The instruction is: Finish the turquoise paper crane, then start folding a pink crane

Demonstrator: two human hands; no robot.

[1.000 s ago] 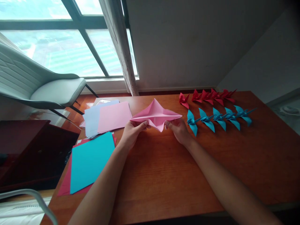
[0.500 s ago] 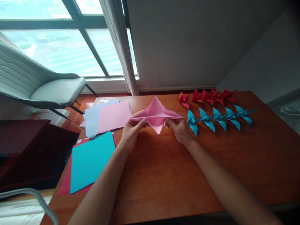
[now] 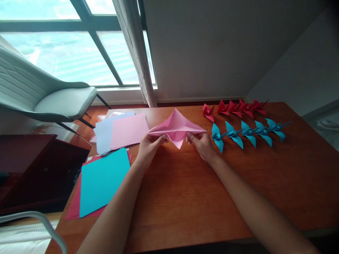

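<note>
Both hands hold a folded sheet of pink origami paper above the table, spread sideways with one point upward and one toward me. My left hand pinches its left part between thumb and fingers. On the right part, my right hand grips the same way, thumb on top. The fingers beneath the paper are partly hidden. Just right of my right hand begins a row of blue folded paper cranes. Behind them stands a row of red folded paper cranes.
On the wooden table, left of my hands, lie pink sheets over pale blue sheets. Nearer me are blue paper and red paper. A light chair stands by the window, beyond the table's left edge.
The pink paper's near point has risen slightly, and its front layer looks a little flatter. Both hands keep their hold in nearly the same place.
</note>
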